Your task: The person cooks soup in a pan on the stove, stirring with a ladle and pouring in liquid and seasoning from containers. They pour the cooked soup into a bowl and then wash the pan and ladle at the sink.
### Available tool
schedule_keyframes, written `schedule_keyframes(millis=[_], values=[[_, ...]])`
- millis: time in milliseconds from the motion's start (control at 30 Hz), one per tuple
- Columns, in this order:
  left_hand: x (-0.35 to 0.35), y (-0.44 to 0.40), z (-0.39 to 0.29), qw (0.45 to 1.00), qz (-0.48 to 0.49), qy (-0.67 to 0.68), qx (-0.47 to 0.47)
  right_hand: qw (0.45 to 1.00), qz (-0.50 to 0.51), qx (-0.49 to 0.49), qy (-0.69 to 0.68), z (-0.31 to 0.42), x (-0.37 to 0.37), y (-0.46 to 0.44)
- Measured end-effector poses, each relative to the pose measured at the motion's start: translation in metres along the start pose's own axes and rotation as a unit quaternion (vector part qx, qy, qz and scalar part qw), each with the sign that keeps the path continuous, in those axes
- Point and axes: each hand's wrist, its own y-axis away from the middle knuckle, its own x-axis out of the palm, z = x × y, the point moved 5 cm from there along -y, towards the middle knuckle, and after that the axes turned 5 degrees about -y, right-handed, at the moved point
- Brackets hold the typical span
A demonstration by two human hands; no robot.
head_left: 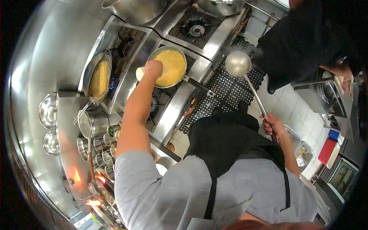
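Pan (156,54) of yellow liquid (173,69) lies under and rightward of the nearer left hand (154,69), which is curled round a pale object (140,73), unclear what, its handle (199,86) slanting toward the right hand (273,124), closed on a ladle (254,92).

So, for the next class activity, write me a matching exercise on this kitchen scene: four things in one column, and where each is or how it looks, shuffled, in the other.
Column 1
1. Ladle
2. Frying pan
3. Apron
4. Left hand

Column 2
A. Black, worn over a grey shirt
B. Reaching over the pan
C. Held by its long handle in the right hand
D. On the stove, with yellow food inside

Right pairs: 1-C, 2-D, 3-A, 4-B
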Motion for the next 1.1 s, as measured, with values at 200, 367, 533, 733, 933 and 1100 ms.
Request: schedule_keyframes(millis=[200, 367, 533, 733, 933, 1100], values=[[0.032, -0.003, 0.061, 0.983, -0.070, 0.072, -0.155, 1.000, 0.001, -0.005, -0.011, -0.012, -0.006, -0.007], [0.033, 0.021, 0.046, 0.997, 0.046, -0.014, -0.058, 1.000, -0.004, 0.007, -0.022, -0.010, -0.005, -0.013], [0.032, 0.031, 0.020, 0.999, 0.038, 0.010, -0.024, 1.000, 0.005, 0.002, -0.030, -0.010, -0.008, -0.022], [-0.008, 0.000, 0.021, 0.990, -0.045, 0.109, -0.081, 1.000, 0.001, 0.000, -0.029, -0.003, -0.005, -0.032], [-0.012, -0.011, 0.013, 0.999, -0.005, 0.020, -0.046, 0.999, -0.029, 0.004, -0.026, 0.009, 0.000, -0.023], [0.018, -0.002, 0.027, 0.998, 0.027, 0.007, -0.057, 0.999, -0.024, -0.001, -0.026, 0.010, -0.007, -0.023]])
